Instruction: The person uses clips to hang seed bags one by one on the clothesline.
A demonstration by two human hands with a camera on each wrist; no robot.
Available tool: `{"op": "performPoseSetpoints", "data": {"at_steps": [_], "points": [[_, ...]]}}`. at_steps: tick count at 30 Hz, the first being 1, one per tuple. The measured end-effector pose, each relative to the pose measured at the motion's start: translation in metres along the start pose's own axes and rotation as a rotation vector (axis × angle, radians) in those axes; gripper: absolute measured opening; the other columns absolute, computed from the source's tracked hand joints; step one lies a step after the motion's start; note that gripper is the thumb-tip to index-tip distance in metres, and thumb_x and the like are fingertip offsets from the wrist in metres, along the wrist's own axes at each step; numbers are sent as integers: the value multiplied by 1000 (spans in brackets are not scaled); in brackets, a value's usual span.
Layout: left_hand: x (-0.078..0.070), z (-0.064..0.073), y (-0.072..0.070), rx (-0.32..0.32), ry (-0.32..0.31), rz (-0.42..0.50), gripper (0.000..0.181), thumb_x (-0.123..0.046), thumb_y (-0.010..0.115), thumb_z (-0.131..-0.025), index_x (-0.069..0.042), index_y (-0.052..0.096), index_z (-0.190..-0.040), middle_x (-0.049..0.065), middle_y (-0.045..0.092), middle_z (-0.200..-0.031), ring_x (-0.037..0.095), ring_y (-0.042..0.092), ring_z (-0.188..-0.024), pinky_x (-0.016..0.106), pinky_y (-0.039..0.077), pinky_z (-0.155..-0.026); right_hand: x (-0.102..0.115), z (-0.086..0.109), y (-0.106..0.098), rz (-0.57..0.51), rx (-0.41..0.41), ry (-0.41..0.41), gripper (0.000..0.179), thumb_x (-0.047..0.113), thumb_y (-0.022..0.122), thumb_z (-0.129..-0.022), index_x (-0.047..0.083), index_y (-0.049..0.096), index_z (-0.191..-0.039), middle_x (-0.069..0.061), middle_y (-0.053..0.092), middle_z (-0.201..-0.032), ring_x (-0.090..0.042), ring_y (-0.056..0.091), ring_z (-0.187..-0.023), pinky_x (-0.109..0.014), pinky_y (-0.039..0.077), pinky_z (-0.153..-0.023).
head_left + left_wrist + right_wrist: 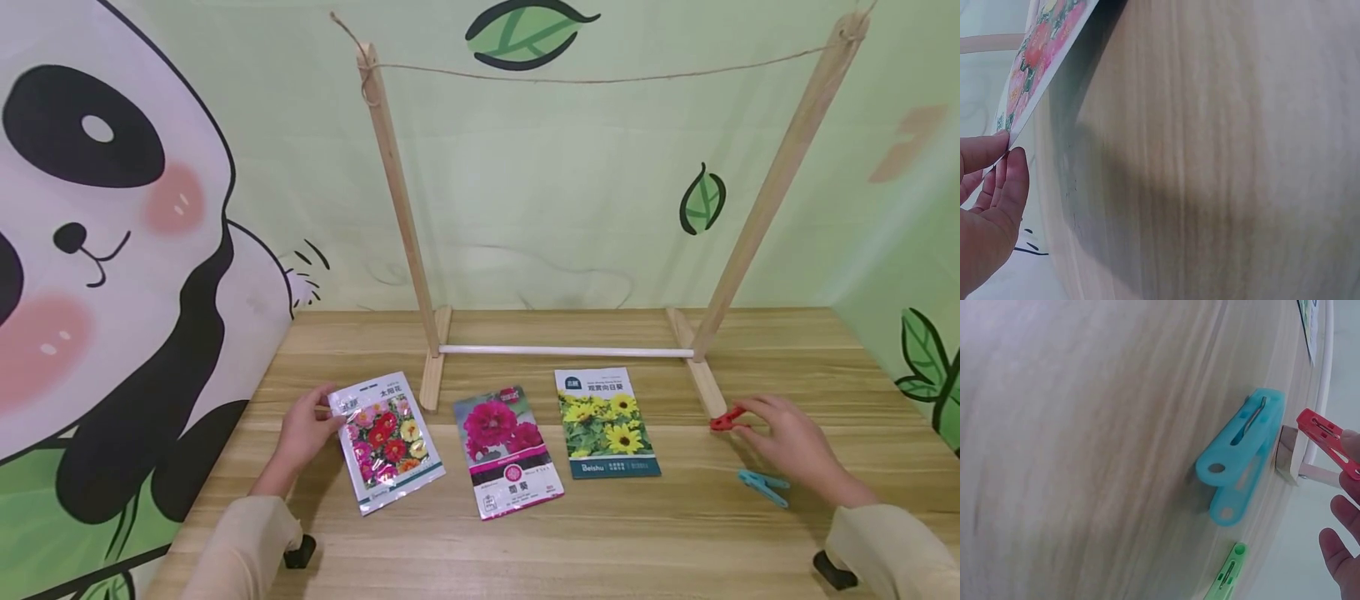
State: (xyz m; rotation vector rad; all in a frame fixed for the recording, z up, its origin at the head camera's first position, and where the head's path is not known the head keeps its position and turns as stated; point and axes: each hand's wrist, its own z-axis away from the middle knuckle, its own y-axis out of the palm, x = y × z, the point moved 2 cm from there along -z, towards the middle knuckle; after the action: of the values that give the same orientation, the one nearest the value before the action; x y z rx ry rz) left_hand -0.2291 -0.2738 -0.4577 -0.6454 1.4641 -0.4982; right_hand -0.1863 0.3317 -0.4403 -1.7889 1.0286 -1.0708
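My left hand (302, 429) pinches the upper left edge of a white seed packet (390, 442) with red, pink and yellow flowers. In the left wrist view this packet (1041, 56) is tilted up off the table, casting a shadow. On the right, my right hand (787, 437) holds a red clothespin (726, 419) between thumb and fingers, by the foot of the wooden stand. Just below that hand lies a blue clothespin (763, 487), seen large in the right wrist view, with a green clothespin (1227, 575) near it.
Two more seed packets lie on the table, one with magenta flowers (510, 454) and one with yellow flowers (607, 423). Behind them stands a wooden frame (401, 200) with a white crossbar (566, 352) low down and a twine line (600, 81) strung across its top.
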Motion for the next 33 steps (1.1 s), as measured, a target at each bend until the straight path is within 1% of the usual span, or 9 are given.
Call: {"op": "performPoseSetpoints", "data": {"at_steps": [3,5,9,11,16,20,29,33], "points": [[-1,1,-1,0,-20,12,46,3,57,-80,3,43,-124,21,47,-106,32,54,-94,28,51,-70,1,-1,0,-4,4,0,37,8,70,-71,-3,59,-105,-25,56,-101,-41,52,-90,-54,44,-67],[-3,1,-1,5,-38,26,46,2,56,-81,1,42,-125,20,47,-107,31,53,-95,28,50,-71,2,-2,0,-1,-8,-12,37,9,70,-72,-2,59,-105,-22,57,-99,-39,53,-89,-52,45,-65],[-6,1,-2,14,-72,59,45,1,54,-83,-2,41,-126,18,45,-109,29,51,-96,29,50,-72,4,-5,-1,-13,-24,-32,35,11,70,-71,-2,60,-102,-20,58,-97,-39,54,-86,-51,45,-63],[-6,1,-2,16,-76,74,45,1,53,-84,-2,41,-127,18,45,-109,28,51,-95,30,51,-72,5,-5,0,-12,-30,-38,35,12,71,-71,-2,61,-101,-20,58,-96,-38,55,-85,-50,45,-62],[-6,0,-1,7,-78,100,45,3,52,-84,-2,41,-127,18,44,-108,26,50,-93,35,51,-74,7,-7,0,-14,-40,-48,35,13,71,-70,-2,61,-100,-19,59,-94,-37,55,-83,-49,45,-61],[-6,-1,-1,-5,-74,109,45,4,51,-84,-2,41,-127,18,43,-107,25,49,-91,37,51,-74,7,-8,0,-16,-40,-48,35,13,71,-71,-2,62,-100,-19,59,-94,-37,56,-83,-49,45,-61],[-9,1,-2,5,-80,119,46,4,50,-85,-2,40,-129,18,43,-107,23,49,-90,36,52,-75,8,-9,-1,-14,-44,-40,36,12,71,-71,-2,61,-102,-20,59,-95,-38,56,-83,-48,46,-59],[-11,2,-3,3,-67,133,45,5,50,-85,-1,40,-129,19,43,-106,23,50,-89,34,52,-73,9,-10,-1,-19,-46,-44,36,12,71,-70,-3,61,-102,-20,59,-95,-38,56,-83,-49,46,-61]]}}
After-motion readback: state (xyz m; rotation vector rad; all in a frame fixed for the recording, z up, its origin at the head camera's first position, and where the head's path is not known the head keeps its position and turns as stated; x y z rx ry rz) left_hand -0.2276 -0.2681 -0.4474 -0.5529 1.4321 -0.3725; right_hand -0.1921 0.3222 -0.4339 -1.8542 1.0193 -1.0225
